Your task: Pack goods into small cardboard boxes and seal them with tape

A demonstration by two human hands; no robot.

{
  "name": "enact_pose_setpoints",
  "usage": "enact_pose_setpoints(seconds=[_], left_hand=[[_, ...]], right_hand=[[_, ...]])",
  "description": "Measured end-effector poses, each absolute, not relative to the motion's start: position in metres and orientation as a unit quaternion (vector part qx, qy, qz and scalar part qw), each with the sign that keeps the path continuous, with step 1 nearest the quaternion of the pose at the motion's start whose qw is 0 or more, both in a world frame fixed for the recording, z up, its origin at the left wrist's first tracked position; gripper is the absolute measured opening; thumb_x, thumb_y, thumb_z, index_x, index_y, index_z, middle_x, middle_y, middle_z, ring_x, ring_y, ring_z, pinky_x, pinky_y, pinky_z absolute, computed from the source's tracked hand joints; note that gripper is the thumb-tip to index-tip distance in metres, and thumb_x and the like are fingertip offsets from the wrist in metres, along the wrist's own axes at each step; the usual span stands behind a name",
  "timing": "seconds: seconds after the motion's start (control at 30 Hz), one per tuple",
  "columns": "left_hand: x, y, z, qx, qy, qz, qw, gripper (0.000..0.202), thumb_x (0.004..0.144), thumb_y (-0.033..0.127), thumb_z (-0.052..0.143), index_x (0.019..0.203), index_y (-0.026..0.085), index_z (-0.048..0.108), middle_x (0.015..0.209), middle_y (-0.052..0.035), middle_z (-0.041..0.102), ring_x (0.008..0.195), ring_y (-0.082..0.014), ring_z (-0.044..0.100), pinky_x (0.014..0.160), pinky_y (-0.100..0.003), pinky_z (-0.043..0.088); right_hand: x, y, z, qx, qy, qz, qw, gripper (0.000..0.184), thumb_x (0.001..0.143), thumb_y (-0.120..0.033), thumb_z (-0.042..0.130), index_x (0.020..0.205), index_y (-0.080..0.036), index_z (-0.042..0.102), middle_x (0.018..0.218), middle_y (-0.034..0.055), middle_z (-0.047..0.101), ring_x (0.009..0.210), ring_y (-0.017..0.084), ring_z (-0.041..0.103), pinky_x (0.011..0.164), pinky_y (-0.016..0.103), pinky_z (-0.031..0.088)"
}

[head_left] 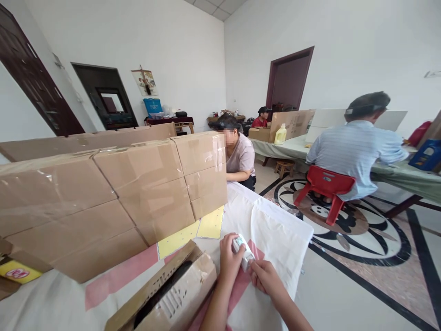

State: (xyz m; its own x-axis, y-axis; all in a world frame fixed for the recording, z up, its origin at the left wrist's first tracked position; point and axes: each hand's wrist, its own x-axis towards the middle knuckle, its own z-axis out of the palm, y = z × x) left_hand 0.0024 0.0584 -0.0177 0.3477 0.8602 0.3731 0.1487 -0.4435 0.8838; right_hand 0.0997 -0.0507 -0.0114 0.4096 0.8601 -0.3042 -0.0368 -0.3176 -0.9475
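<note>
My left hand (228, 258) is closed around a small white oblong object (246, 256) with a pale green patch on top; I cannot make out its exact kind. My right hand (264, 276) pinches the near end of the same object, and what lies between those fingertips is hidden. Both hands are above the cloth-covered table (272, 234), near its right edge. Just left of my left forearm lies an opened cardboard box (179, 294) with a dark gap along its top.
Taped cardboard boxes (144, 193) form a wall across the table. Behind its right end sits a person (241, 156). Someone in a light blue shirt (347, 151) sits on a red chair (324, 184) at a green-covered table (392, 177). A yellow bottle (280, 134) stands there.
</note>
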Motion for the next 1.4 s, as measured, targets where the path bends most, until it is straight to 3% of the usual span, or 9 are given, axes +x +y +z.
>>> enact_pose_setpoints(seconds=[0.43, 0.6, 0.8, 1.23, 1.4], left_hand=[[0.004, 0.060, -0.024, 0.711, 0.374, 0.454, 0.387, 0.022, 0.087, 0.031, 0.065, 0.108, 0.027, 0.070, 0.122, -0.0073, 0.069, 0.118, -0.0278, 0.060, 0.103, -0.046, 0.050], [0.010, 0.064, -0.026, 0.702, 0.403, 0.457, 0.368, 0.016, 0.087, 0.036, 0.064, 0.096, 0.025, 0.070, 0.112, -0.0077, 0.071, 0.110, -0.0290, 0.063, 0.098, -0.047, 0.051], [0.012, 0.066, -0.026, 0.705, 0.401, 0.450, 0.374, 0.016, 0.088, 0.038, 0.062, 0.096, 0.026, 0.068, 0.107, -0.0067, 0.070, 0.106, -0.0285, 0.062, 0.096, -0.046, 0.050], [0.013, 0.068, -0.018, 0.714, 0.427, 0.394, 0.391, 0.027, 0.086, 0.035, 0.056, 0.107, 0.025, 0.070, 0.113, -0.0075, 0.065, 0.115, -0.0270, 0.058, 0.105, -0.041, 0.044], [0.017, 0.081, -0.004, 0.723, 0.444, 0.343, 0.402, 0.024, 0.081, 0.027, 0.058, 0.098, 0.025, 0.075, 0.102, -0.0056, 0.063, 0.103, -0.0240, 0.063, 0.096, -0.036, 0.049]], right_hand=[[0.106, -0.053, -0.014, -0.644, -0.338, 0.478, 0.493, 0.049, 0.084, -0.064, 0.049, 0.066, -0.019, 0.054, 0.047, -0.0028, 0.055, 0.034, 0.006, 0.036, 0.040, 0.021, 0.021], [0.108, -0.052, -0.020, -0.640, -0.324, 0.502, 0.484, 0.047, 0.083, -0.063, 0.050, 0.067, -0.019, 0.055, 0.046, -0.0038, 0.054, 0.031, 0.005, 0.031, 0.036, 0.022, 0.017], [0.109, -0.048, -0.033, -0.642, -0.339, 0.488, 0.484, 0.049, 0.085, -0.063, 0.045, 0.066, -0.019, 0.054, 0.047, -0.0028, 0.054, 0.031, 0.005, 0.033, 0.035, 0.022, 0.017], [0.110, -0.051, -0.007, -0.638, -0.345, 0.488, 0.486, 0.037, 0.094, -0.034, 0.044, 0.064, -0.017, 0.057, 0.048, -0.0023, 0.056, 0.033, 0.006, 0.038, 0.037, 0.020, 0.023], [0.109, -0.051, -0.006, -0.633, -0.341, 0.500, 0.483, 0.035, 0.094, -0.033, 0.044, 0.065, -0.017, 0.056, 0.048, -0.0017, 0.056, 0.032, 0.006, 0.037, 0.036, 0.021, 0.020]])
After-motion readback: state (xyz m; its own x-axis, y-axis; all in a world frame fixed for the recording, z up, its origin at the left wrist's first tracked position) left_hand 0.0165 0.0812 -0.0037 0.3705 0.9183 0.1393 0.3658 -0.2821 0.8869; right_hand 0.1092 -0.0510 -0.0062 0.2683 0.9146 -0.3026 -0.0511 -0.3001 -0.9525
